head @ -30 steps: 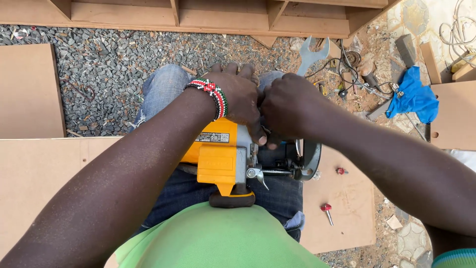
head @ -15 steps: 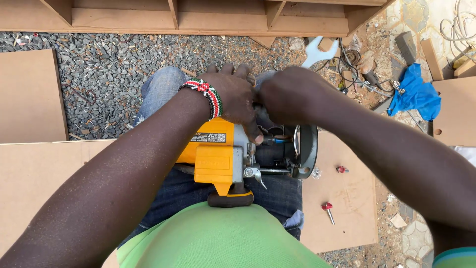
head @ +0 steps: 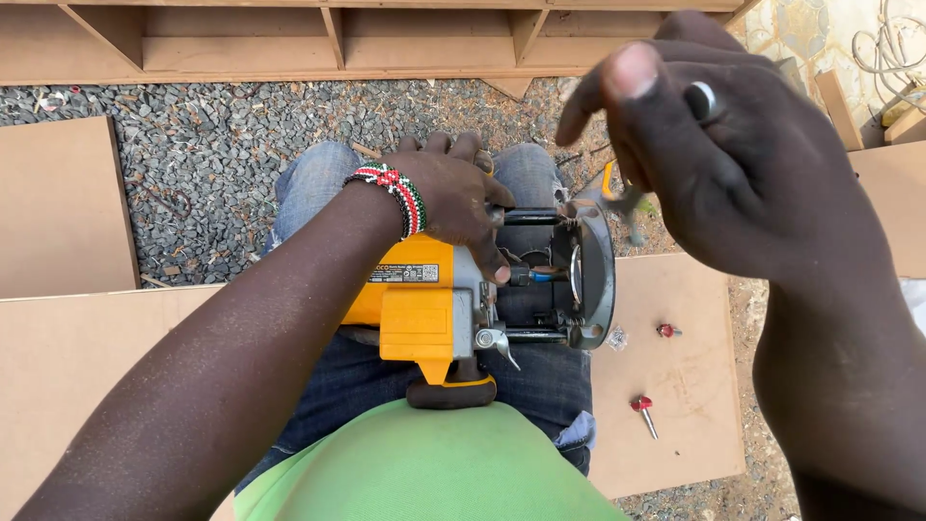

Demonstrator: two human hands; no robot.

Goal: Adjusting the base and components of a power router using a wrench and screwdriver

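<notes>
The yellow router [head: 434, 314] lies on its side across the person's lap, long axis running left to right, round base [head: 593, 275] facing right. The left hand [head: 449, 198] clamps its far side; the right hand [head: 714, 135], raised nearer the camera and right of the base, pinches something small, and what it is I cannot tell.

I see the router [head: 453, 309] lying on its side across the lap, base plate [head: 593, 275] to the right. My left hand [head: 449, 198] rests on the router's far side. My right hand [head: 714, 145] is raised to the right, above the plate, close to the camera. A board [head: 675, 386] lies right of the lap with two bits on it: one [head: 667, 330] far, one [head: 643, 413] near. Another board [head: 58, 207] lies far left, with gravel [head: 212, 145] between it and the knees. A wooden frame [head: 338, 39] runs across the far edge.
</notes>
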